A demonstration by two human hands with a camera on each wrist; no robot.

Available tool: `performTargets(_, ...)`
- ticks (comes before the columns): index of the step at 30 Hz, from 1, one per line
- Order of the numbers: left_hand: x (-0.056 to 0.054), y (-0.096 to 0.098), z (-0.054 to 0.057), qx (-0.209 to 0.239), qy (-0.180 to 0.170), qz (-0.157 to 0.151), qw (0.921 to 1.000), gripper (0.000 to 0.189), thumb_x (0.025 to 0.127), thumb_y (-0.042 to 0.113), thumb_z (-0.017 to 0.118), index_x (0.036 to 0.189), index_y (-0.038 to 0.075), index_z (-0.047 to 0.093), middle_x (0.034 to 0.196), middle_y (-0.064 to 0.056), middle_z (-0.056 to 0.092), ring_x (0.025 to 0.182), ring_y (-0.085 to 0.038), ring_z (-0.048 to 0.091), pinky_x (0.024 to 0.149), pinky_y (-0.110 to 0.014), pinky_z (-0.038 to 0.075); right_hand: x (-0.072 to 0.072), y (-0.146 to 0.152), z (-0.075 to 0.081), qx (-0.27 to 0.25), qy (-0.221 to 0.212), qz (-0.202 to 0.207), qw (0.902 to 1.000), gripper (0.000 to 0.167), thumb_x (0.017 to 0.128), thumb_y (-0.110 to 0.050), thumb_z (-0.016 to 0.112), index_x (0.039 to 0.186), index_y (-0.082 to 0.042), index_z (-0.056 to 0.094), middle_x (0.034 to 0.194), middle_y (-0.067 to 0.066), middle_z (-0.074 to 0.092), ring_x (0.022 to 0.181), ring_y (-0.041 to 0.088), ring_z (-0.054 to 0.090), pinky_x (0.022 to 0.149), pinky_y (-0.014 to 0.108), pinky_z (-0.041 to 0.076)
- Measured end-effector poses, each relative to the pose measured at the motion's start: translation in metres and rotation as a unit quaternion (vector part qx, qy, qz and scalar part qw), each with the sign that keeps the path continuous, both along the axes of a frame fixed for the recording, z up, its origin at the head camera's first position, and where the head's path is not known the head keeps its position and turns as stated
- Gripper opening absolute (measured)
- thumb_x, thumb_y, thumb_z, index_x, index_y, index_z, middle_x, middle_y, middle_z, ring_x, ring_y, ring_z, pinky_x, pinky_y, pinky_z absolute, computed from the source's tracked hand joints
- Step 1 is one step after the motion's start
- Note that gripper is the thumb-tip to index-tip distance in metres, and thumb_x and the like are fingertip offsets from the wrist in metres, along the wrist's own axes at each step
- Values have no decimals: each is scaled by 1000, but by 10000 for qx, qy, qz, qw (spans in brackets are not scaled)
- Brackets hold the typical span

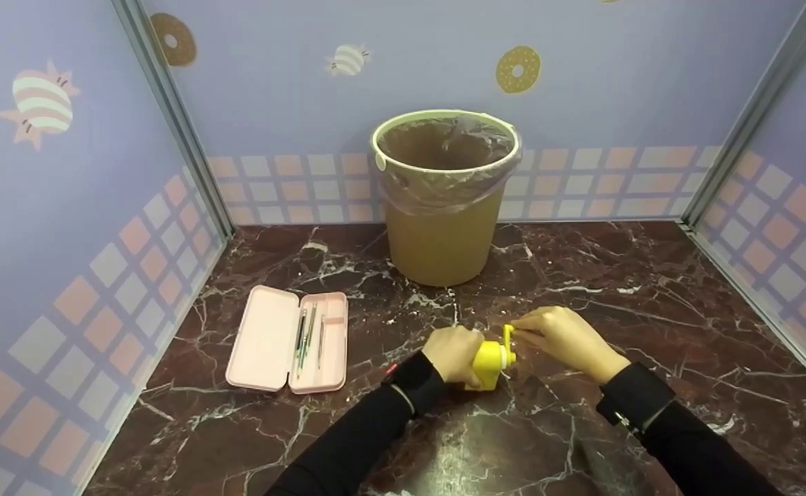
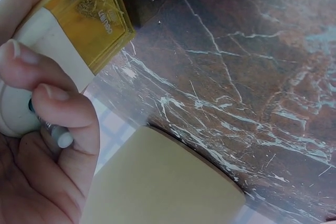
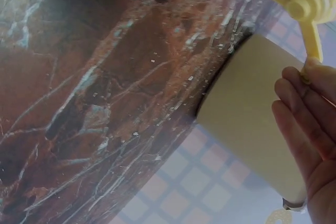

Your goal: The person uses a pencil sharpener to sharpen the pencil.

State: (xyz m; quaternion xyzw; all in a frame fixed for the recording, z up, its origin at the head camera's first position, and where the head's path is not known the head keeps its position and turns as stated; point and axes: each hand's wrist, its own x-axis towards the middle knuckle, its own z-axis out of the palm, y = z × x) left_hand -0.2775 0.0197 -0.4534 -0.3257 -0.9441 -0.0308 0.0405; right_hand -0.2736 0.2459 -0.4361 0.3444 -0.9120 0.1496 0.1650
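A yellow hand-crank pencil sharpener (image 1: 488, 365) stands on the marble surface, gripped by my left hand (image 1: 452, 353). In the left wrist view its clear amber drawer (image 2: 97, 22) shows shavings inside. The end of a pencil (image 2: 60, 135) sticks out between the curled fingers of that hand, by the sharpener's pale front face. My right hand (image 1: 568, 341) pinches the end of the yellow crank handle (image 1: 508, 335), which points upward in the head view. The right wrist view shows thumb and fingertips at the tip of that crank arm (image 3: 312, 40).
To the left lies an open pink pencil case (image 1: 260, 337) with several pencils (image 1: 306, 337) in it. Behind the hands stands a tan bin (image 1: 441, 241) lined with a clear bag. Small pale bits dot the marble surface. Patterned walls (image 1: 293, 89) enclose the back and sides.
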Motion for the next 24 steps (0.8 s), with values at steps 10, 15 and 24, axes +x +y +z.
performTargets(10, -1, 0, -1, 103, -93, -46, 9999, 47, 61, 39, 95, 93, 14, 70, 90, -2, 77, 77, -19, 72, 65, -35, 59, -2, -2, 0, 97, -95, -72, 9999, 15, 89, -6, 75, 103, -5, 80, 96, 11, 81, 82, 23, 77, 75, 39, 62)
performTargets(15, -1, 0, -2, 83, -30, -83, 9999, 47, 61, 40, 94, 92, 14, 70, 89, -1, 76, 76, -19, 71, 64, -35, 58, -2, -3, -2, 42, -169, -78, 9998, 13, 89, -5, 75, 100, -6, 81, 91, 9, 81, 77, 21, 76, 70, 36, 61)
performTargets(24, -3, 0, -4, 190, -127, -101, 9997, 47, 61, 39, 95, 91, 13, 69, 89, -3, 76, 75, -20, 70, 64, -36, 58, -2, -4, -2, 48, -134, -130, 9998, 11, 88, -5, 76, 97, -7, 81, 88, 7, 81, 74, 19, 75, 68, 35, 61)
